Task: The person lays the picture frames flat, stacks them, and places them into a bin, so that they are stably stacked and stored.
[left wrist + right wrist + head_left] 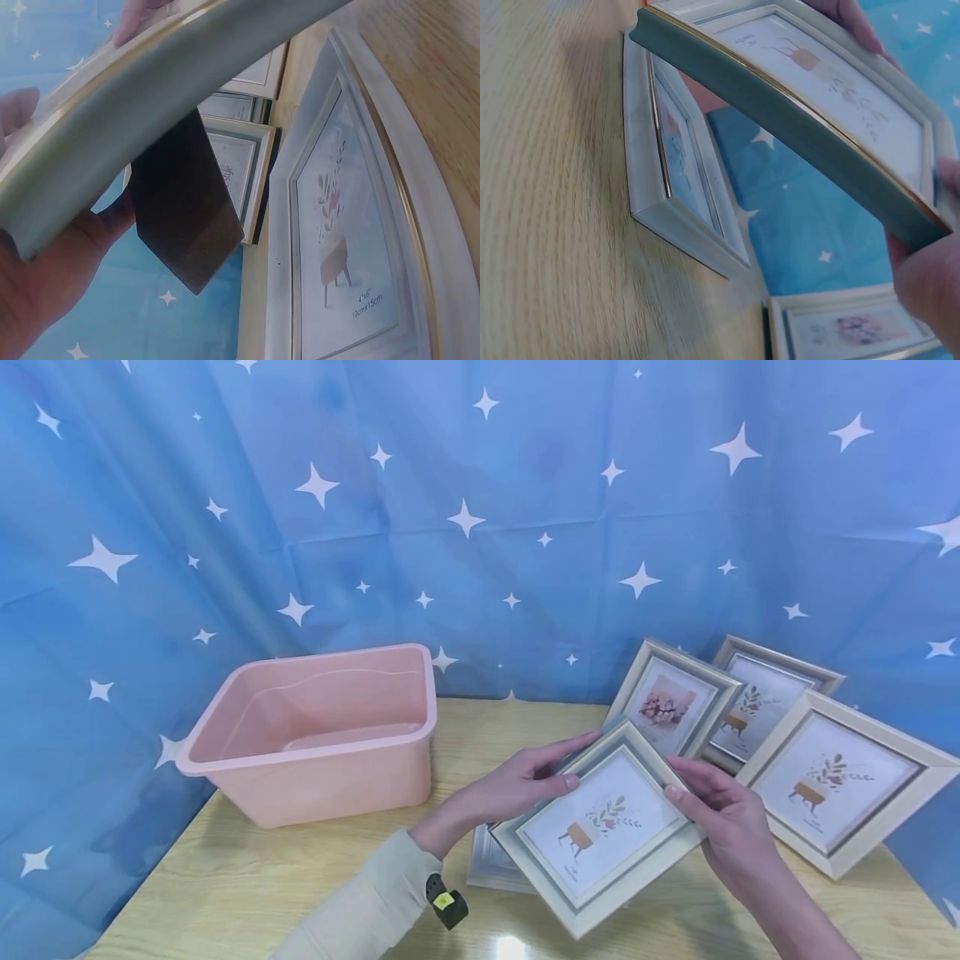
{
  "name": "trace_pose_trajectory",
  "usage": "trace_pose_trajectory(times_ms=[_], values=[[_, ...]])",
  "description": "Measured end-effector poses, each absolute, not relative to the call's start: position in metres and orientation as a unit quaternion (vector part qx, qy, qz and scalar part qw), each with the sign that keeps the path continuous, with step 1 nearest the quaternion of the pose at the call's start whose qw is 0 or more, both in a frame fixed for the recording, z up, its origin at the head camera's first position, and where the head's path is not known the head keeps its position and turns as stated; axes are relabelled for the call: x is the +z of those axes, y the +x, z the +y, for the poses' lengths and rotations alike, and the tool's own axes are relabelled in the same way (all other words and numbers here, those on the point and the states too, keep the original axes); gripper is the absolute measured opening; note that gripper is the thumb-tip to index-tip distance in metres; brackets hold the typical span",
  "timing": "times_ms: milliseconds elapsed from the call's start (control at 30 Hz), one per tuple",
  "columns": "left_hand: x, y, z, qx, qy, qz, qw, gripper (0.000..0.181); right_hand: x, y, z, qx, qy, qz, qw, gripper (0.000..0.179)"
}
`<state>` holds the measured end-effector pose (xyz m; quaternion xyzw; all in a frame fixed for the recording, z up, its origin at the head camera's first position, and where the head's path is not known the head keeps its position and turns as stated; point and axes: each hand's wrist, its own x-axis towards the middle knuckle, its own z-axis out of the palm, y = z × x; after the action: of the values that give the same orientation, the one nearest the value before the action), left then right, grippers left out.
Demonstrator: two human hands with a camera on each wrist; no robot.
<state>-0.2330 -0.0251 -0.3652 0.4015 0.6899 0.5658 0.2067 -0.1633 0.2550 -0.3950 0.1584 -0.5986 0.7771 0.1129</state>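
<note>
Both hands hold a greenish-grey picture frame (540, 868) with a cream inner border, tilted above the table. The left hand (517, 789) grips its upper left edge, thumb on the front. On the opposite edge, the right hand (723, 822) pinches the frame between thumb and fingers. A dark stand leg (187, 225) juts from its back in the left wrist view. Beneath lies a whitish picture frame (495, 860), mostly hidden in the head view; the left wrist view shows its plant print (334, 217).
Right of the hands stand a pink-flower picture frame (667, 706), a silvery frame (761, 706) behind it and a beige frame (828, 785). A pink plastic bin (330, 777) sits at the table's left. Behind the wooden table (247, 893) hangs a blue starred curtain (525, 577).
</note>
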Motion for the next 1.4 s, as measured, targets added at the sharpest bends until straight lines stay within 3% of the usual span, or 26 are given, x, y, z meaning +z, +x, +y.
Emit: trace_pose_trajectory(times_ms=[667, 1233, 1400], values=[[-0.374, -0.236, -0.029, 0.557, 0.380, 0.714, 0.188, 0.055, -0.398, -0.164, 0.256, 0.789, 0.116, -0.590, 0.122, 0.045], [-0.383, -0.235, -0.033, 0.553, 0.369, 0.736, 0.126, 0.048, -0.396, -0.167, 0.271, 0.820, 0.092, -0.545, 0.153, 0.045], [-0.387, -0.236, -0.037, 0.568, 0.349, 0.734, 0.130, 0.047, -0.397, -0.168, 0.269, 0.834, 0.084, -0.522, 0.160, 0.045]])
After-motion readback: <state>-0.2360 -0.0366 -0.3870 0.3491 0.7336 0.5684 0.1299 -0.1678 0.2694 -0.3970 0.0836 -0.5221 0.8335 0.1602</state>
